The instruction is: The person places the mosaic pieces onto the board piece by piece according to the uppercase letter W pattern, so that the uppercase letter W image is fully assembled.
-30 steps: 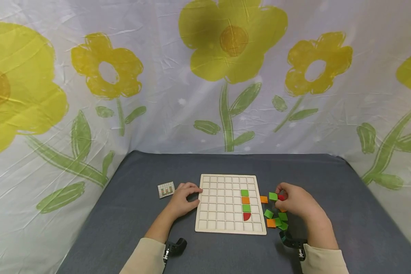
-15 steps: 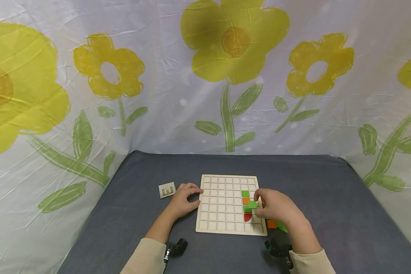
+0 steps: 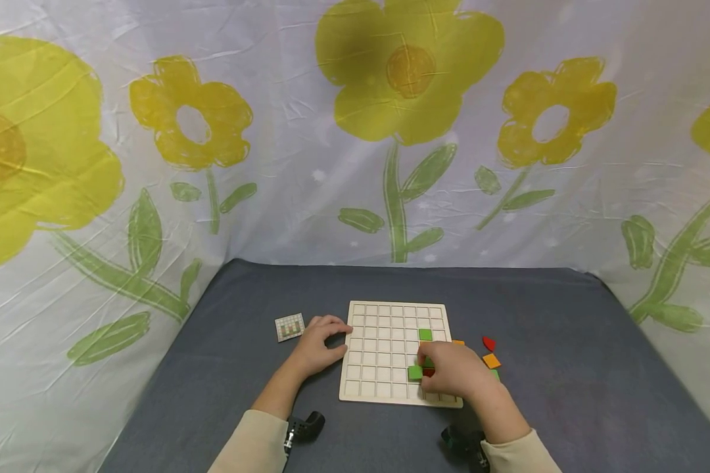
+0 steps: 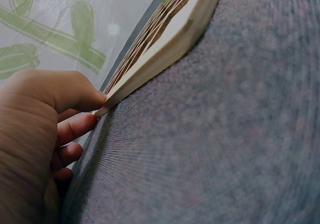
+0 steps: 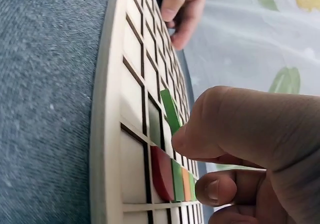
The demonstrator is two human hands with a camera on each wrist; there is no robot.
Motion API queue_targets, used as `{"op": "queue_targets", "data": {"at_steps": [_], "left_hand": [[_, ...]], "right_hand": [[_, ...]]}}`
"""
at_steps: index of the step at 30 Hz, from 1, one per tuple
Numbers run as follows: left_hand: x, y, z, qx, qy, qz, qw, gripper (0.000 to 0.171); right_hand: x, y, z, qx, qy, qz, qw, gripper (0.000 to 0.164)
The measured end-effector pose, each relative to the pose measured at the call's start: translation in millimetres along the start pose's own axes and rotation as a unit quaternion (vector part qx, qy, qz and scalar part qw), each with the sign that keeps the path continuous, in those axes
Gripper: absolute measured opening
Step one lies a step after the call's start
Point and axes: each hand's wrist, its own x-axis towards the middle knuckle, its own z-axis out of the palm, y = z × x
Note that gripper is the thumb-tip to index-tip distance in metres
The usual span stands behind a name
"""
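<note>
The left hand (image 3: 319,343) rests against the left edge of a pale wooden grid board (image 3: 369,360), its thumb and a finger touching the rim apart from each other. Over the board's lower right part, the right hand (image 3: 457,369) pinches a green square tile (image 3: 415,373) between thumb and finger. In the right wrist view this green tile (image 5: 170,110) stands tilted above a cell beside a red quarter-round tile (image 5: 161,174). Behind the red piece, green and orange tiles (image 5: 186,183) lie in a row of cells. From the head, the right hand hides part of that column.
A small pattern card (image 3: 290,326) lies left of the board, close to the left hand. Right of the board are loose tiles: a red one (image 3: 489,343), an orange one (image 3: 492,360) and others partly behind the right hand. A flowered cloth (image 3: 284,197) hangs behind the dark table (image 3: 538,315).
The right hand has carried the green tile leftward from the loose pieces to the board's lower right cells. A red piece stays on the table. The left hand keeps its place at the rim.
</note>
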Motion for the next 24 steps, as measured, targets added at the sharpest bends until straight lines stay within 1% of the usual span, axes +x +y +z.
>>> {"op": "queue_targets", "data": {"at_steps": [4,9,13,20,22,24], "left_hand": [[0.1,0.5,0.1,-0.002,0.001,0.001,1.0,0.033],[-0.1,0.3,0.5,0.0,0.0,-0.005,1.0,0.033],[0.2,1.2,0.4,0.001,0.002,-0.004,1.0,0.034],[0.1,3.6,-0.6,-0.001,0.005,-0.007,1.0,0.033],[0.2,3.7,-0.8,0.0,0.004,-0.007,1.0,0.033],[0.4,3.5,-1.2,0.0,0.002,-0.006,1.0,0.033]], "right_hand": [[1.2,-0.5,2.8,0.002,-0.008,0.013,1.0,0.024],[1.0,-1.7,3.5,0.003,-0.01,0.017,1.0,0.023],[0.8,-2.1,3.8,0.004,-0.004,0.008,1.0,0.022],[2.1,-0.6,4.9,-0.003,0.005,-0.019,1.0,0.02],[1.9,0.9,2.6,0.001,0.003,-0.022,1.0,0.019],[1.3,4.1,-2.5,0.016,0.002,-0.015,1.0,0.018]]}}
